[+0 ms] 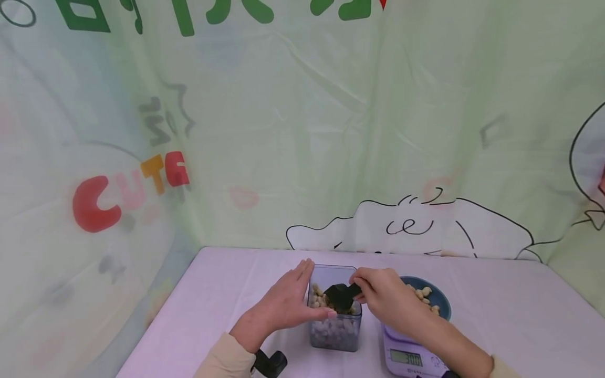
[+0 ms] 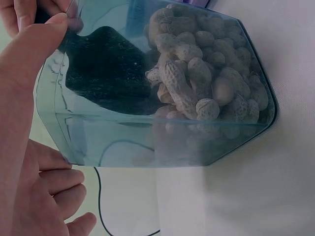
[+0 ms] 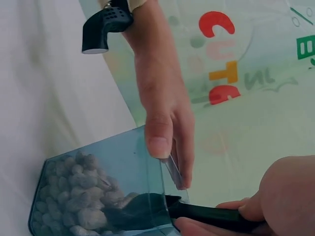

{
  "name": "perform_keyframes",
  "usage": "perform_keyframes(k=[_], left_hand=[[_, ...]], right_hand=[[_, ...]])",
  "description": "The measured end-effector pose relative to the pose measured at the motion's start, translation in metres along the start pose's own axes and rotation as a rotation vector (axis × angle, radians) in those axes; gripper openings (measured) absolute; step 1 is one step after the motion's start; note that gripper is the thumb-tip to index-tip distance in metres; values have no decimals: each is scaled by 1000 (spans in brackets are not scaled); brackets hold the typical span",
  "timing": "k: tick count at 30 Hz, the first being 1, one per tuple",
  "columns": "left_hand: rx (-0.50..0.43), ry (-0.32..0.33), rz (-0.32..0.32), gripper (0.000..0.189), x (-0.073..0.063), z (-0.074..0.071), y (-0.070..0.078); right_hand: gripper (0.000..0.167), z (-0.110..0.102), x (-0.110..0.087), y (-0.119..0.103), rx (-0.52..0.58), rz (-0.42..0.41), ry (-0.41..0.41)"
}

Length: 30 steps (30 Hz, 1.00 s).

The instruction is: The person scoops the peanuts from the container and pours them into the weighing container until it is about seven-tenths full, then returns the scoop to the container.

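Note:
A clear bluish plastic container (image 1: 334,333) stands on the table, partly filled with unshelled peanuts (image 2: 184,83). My left hand (image 1: 285,302) holds its rim, thumb along the near edge and fingers at the left side. In the right wrist view, the left hand (image 3: 165,105) has thumb and fingers on either side of the rim. My right hand (image 1: 385,294) grips the handle of a black scoop (image 1: 339,297). The scoop's head is inside the container, against the peanuts, as the left wrist view also shows through the wall.
Right of the container, a blue bowl (image 1: 441,302) with some peanuts sits on a purple kitchen scale (image 1: 394,362), partly behind the right forearm. The scale's display (image 1: 406,358) is lit. A printed curtain (image 1: 331,131) hangs behind the table (image 1: 255,273).

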<state>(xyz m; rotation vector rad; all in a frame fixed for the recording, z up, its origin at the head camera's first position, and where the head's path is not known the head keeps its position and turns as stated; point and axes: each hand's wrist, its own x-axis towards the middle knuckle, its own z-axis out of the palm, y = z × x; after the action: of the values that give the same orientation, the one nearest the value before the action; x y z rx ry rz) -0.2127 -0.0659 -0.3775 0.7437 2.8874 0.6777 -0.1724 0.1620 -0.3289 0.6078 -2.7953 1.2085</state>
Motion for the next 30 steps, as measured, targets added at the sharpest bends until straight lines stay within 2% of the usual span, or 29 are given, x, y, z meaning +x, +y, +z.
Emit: perform_keyframes(k=[13, 18, 25, 30], left_hand=[[10, -2, -9, 114, 1, 0, 0], [20, 3, -2, 115, 1, 0, 2], [15, 14, 0, 113, 0, -2, 2], [21, 13, 6, 114, 0, -2, 2]], right_hand=[[22, -5, 9, 1, 79, 27, -55], [23, -7, 11, 5, 156, 96, -79], [24, -6, 12, 6, 245, 138, -112], [27, -9, 11, 10, 341, 206, -126]])
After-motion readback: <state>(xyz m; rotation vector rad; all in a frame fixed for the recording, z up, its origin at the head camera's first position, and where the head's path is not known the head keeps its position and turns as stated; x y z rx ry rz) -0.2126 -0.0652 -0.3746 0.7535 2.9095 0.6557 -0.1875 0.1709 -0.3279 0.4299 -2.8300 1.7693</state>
